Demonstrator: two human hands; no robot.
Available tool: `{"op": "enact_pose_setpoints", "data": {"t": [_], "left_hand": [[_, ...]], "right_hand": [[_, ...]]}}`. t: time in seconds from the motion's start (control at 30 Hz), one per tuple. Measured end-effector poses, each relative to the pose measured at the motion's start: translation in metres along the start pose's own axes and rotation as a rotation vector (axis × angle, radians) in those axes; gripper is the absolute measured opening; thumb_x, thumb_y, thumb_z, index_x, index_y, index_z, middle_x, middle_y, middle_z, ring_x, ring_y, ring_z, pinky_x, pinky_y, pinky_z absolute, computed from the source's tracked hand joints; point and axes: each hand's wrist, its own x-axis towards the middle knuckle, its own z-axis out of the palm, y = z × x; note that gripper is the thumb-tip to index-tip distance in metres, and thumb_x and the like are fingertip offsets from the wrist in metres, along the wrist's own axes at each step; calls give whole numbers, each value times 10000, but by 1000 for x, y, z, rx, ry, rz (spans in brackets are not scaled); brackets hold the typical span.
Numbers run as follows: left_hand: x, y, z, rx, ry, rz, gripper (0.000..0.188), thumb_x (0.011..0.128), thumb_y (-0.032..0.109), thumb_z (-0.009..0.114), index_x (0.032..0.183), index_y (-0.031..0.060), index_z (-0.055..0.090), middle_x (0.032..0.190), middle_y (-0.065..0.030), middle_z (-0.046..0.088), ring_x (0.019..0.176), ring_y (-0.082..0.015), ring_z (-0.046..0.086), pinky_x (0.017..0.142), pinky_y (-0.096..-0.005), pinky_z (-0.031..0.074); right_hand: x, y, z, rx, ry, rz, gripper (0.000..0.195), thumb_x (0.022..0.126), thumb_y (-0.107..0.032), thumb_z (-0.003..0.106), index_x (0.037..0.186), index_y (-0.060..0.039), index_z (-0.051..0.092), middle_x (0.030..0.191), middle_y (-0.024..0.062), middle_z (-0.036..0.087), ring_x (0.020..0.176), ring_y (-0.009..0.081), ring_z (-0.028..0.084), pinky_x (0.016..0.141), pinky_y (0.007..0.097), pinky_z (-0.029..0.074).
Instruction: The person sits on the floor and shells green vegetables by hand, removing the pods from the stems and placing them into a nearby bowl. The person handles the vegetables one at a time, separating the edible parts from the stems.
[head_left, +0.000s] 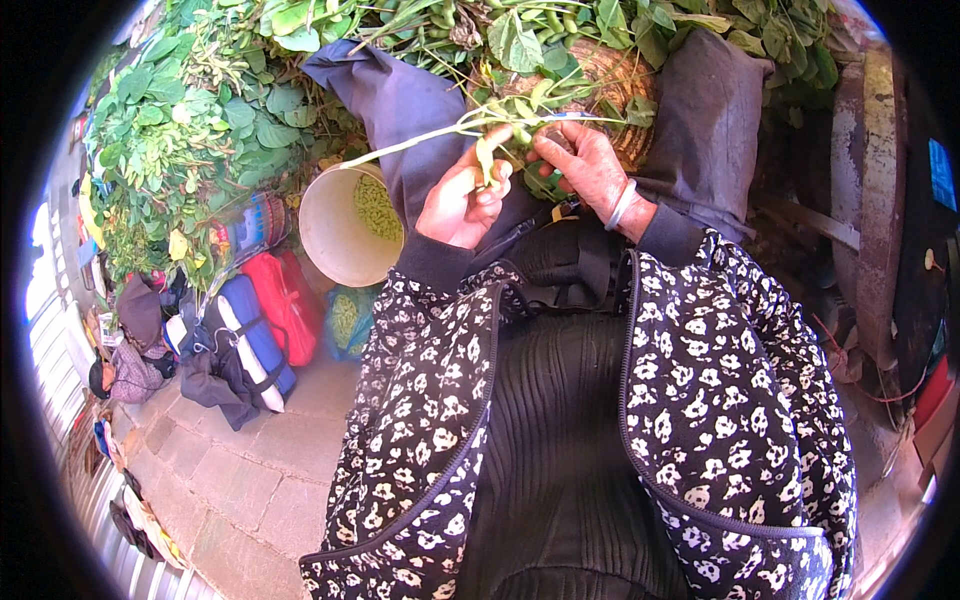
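Note:
My left hand (465, 201) is curled with a green bean pod (485, 156) standing up between its thumb and fingers. Above it runs a pale bean stalk (420, 139) bearing pods and thin twigs. At the stalk's podded end, the thumb and fingers of my right hand (589, 166) are pinched; exactly what lies between the fingertips is partly hidden. A white bracelet (621, 204) circles my right wrist. Left of my left hand, a white plastic bucket (330, 225) leans with its mouth towards me, with green beans or pods (377, 208) inside.
Leafy bean plants (247, 112) are heaped ahead and to the left. A round brown ringed surface (626, 90) lies between my knees. On the paved floor (247, 480) are a blue plastic bag (349, 322), a red bag (281, 307) and cloths. A worn frame (874, 187) stands right.

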Motion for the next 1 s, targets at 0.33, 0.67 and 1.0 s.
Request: {"op": "enact_pose_setpoints", "data": {"t": [0.33,0.67,1.0], "left_hand": [[7,-13,1,535,133,223,253,892,161,519,1075,-13,529,852,-62,586,585,-37,438,455,-140,308],[20,-34,4,322,369,231,184,894,200,534,916,22,572,759,10,524,605,-47,432,487,-162,338],[30,-42,6,495,425,435,175,865,171,579,805,8,569,670,-13,542,530,-55,464,449,-181,346]], "right_hand": [[-9,-16,-6,305,-44,205,150,862,-192,573,810,-54,546,668,-12,543,443,21,375,388,157,291],[-19,-4,-2,-462,-131,-356,227,901,-175,479,936,42,536,700,102,538,627,152,524,573,306,428],[-25,-8,-4,-234,-217,-54,209,870,-178,496,844,-2,605,638,39,585,540,90,538,455,238,422]]}}
